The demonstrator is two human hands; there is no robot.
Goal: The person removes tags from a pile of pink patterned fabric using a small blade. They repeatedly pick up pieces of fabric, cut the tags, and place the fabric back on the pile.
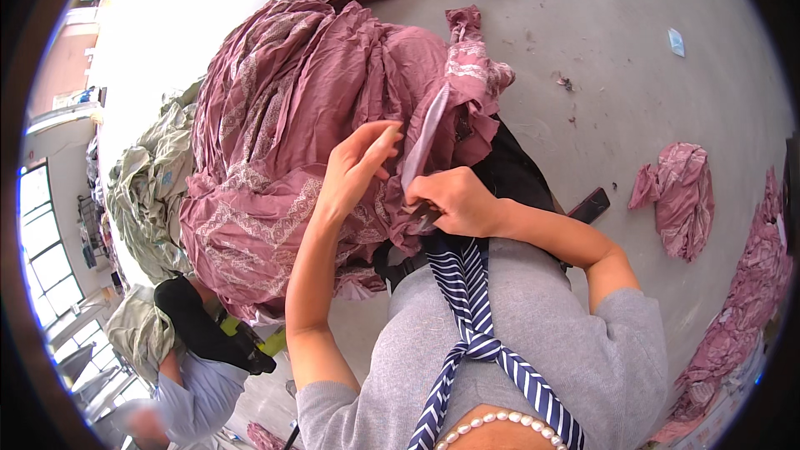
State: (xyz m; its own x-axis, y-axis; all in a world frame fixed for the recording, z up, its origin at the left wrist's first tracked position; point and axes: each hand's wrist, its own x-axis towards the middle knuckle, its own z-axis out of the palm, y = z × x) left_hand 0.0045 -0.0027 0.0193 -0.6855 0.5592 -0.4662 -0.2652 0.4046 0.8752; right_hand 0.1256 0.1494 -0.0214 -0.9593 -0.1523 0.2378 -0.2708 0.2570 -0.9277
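Note:
A large heap of mauve-pink cloth (333,75) with pale lace-like patterning fills the middle, in front of me. My left hand (354,165) rests over its near side, fingers bent and apart, with nothing visible between them. To its right, my right hand (454,200) is closed like a fist at the lower end of a pale lilac strip (427,137), which runs up along the edge of the patterned cloth. Beneath the right fingers shows a small dark, shiny bit that I cannot make out. The fingertips of that hand are partly hidden.
Pale green cloth (154,183) is piled at the left, beside a person in a light blue top (200,400). On the grey floor at right lie a loose pink piece (682,200), a small light-blue packet (676,42) and another pink pile (742,308).

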